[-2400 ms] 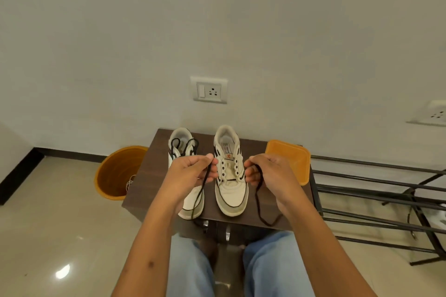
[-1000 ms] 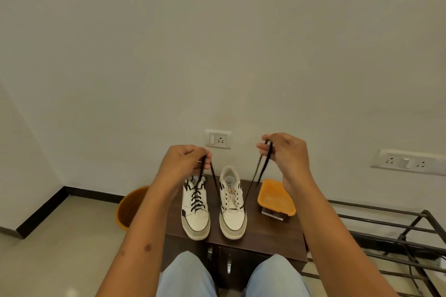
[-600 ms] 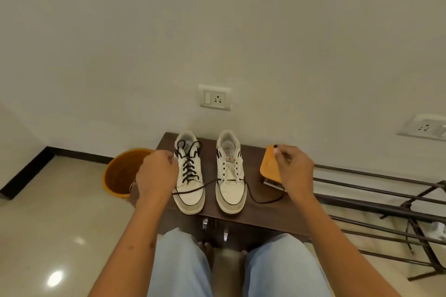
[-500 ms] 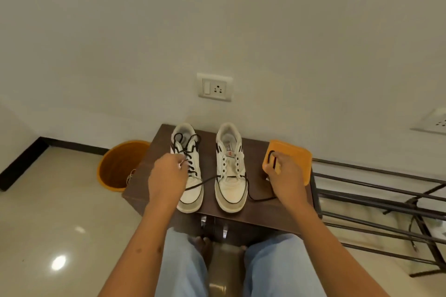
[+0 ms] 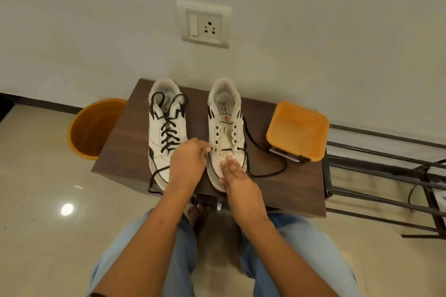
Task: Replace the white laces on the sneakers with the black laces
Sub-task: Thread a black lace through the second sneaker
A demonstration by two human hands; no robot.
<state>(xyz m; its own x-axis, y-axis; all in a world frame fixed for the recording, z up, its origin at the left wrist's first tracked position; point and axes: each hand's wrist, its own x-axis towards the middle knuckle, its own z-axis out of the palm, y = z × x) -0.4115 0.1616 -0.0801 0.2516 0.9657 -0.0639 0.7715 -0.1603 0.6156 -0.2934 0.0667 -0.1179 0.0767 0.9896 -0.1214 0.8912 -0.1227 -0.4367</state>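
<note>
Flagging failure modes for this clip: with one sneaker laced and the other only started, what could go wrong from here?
1. The black lace crosses only the lowest eyelets of the right sneaker; its free right end lies loose on the table, so a pull by the left hand may leave the ends uneven.
2. The right hand only rests flat on the toe, so the shoe might slide.
3. The left sneaker has a lace end over the table edge that might snag.

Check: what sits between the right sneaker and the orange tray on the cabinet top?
In the head view, only the loose black lace lies there, trailing from the right sneaker and looping over the bare dark wood before the orange tray.
</note>
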